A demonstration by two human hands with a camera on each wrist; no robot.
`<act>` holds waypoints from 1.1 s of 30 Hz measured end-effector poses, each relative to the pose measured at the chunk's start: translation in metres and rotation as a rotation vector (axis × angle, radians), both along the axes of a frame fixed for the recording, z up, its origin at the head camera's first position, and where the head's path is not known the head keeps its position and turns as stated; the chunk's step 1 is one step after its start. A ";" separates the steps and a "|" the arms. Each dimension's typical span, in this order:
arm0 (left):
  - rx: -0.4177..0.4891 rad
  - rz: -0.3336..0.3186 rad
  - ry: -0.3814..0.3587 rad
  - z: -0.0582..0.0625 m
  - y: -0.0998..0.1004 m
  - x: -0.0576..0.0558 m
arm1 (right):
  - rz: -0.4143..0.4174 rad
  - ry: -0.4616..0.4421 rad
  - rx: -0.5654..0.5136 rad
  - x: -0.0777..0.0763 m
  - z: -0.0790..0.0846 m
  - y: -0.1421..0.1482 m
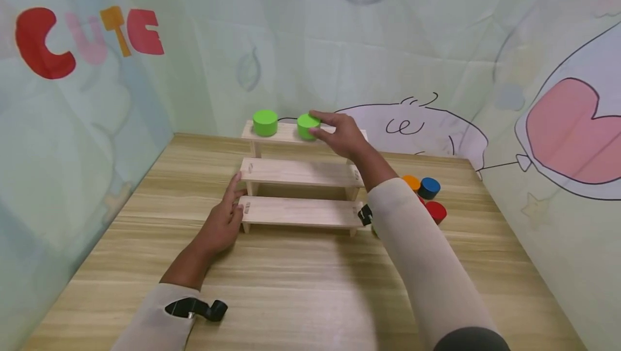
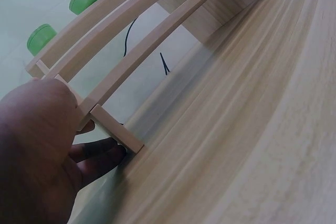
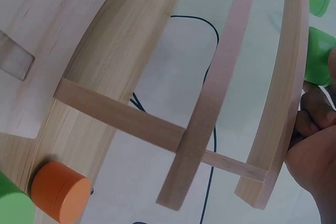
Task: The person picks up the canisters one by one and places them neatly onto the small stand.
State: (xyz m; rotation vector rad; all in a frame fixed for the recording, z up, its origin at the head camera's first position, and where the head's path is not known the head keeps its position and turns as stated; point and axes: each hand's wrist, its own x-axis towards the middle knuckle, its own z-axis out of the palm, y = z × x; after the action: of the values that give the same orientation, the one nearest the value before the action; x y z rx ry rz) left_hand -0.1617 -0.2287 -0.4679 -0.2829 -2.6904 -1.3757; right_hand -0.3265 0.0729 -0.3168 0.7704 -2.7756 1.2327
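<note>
A three-tier wooden rack [image 1: 301,172] stands on the table. My right hand [image 1: 343,134] is at its top shelf, pinching a green cylindrical block [image 1: 306,128] between thumb and fingers; the block sits on or just over the board. To the left on that shelf is another green block [image 1: 265,123]. Both green blocks also show along the rack's far edge in the left wrist view. My left hand [image 1: 222,222] holds the rack's left side, thumb by the lowest shelf's end and fingers [image 2: 100,153] reaching round behind the leg.
Right of the rack lie an orange block [image 1: 411,182], a blue block [image 1: 429,188] and red blocks [image 1: 436,212], partly behind my right sleeve. A green block [image 3: 13,203] is beside the orange one in the right wrist view. A printed cloth backdrop [image 1: 301,38] surrounds the table [image 1: 291,286].
</note>
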 end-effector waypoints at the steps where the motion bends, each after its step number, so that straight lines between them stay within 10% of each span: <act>1: 0.001 -0.001 0.000 0.000 0.000 0.000 | -0.001 -0.002 0.011 0.000 0.000 0.000; 21: 0.002 -0.011 0.002 -0.002 0.000 0.000 | 0.039 -0.040 -0.044 0.000 -0.001 0.007; 33: -0.001 -0.013 0.019 -0.001 0.001 0.001 | -0.089 0.004 -0.259 0.022 -0.012 0.028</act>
State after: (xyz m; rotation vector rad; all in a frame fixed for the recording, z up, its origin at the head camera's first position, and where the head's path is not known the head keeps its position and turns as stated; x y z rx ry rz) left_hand -0.1610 -0.2279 -0.4692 -0.3120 -2.6791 -1.3679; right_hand -0.3047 0.1014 -0.3289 0.6202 -2.5434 1.5282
